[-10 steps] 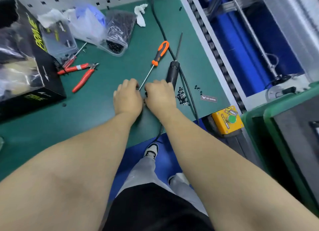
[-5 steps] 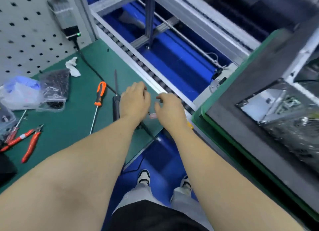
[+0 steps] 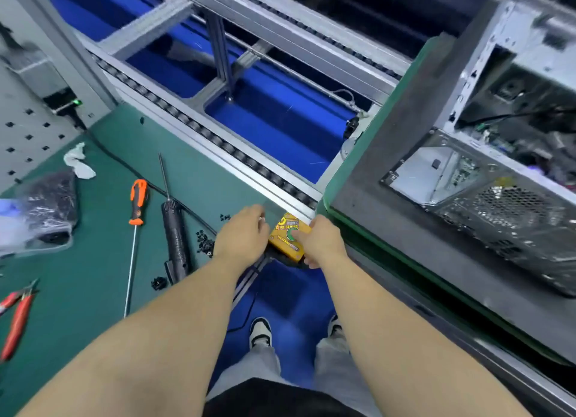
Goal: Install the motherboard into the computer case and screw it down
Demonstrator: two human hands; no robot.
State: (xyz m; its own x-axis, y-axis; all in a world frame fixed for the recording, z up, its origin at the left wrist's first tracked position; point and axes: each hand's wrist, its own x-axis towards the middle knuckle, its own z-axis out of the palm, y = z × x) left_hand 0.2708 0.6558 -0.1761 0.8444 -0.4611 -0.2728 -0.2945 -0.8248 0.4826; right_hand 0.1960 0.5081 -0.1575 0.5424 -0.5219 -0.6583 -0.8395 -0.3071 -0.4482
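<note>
At the right, the case lies open-side-up on a green tray, likely heavy, stiff and sharp-edged, best gripped by its frame; no motherboard is visible, the left hand pinches something small, and the right hand rests, fingers relaxed, on the yellow box.

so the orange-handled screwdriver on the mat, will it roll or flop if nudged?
The orange-handled screwdriver looks rigid: its long thin steel shaft lies straight on the green mat. It would probably roll if pushed sideways, since handle and shaft look round. Likely handle-heavy, as the grip is much thicker than the shaft, so it may tip when lifted mid-shaft.
</note>
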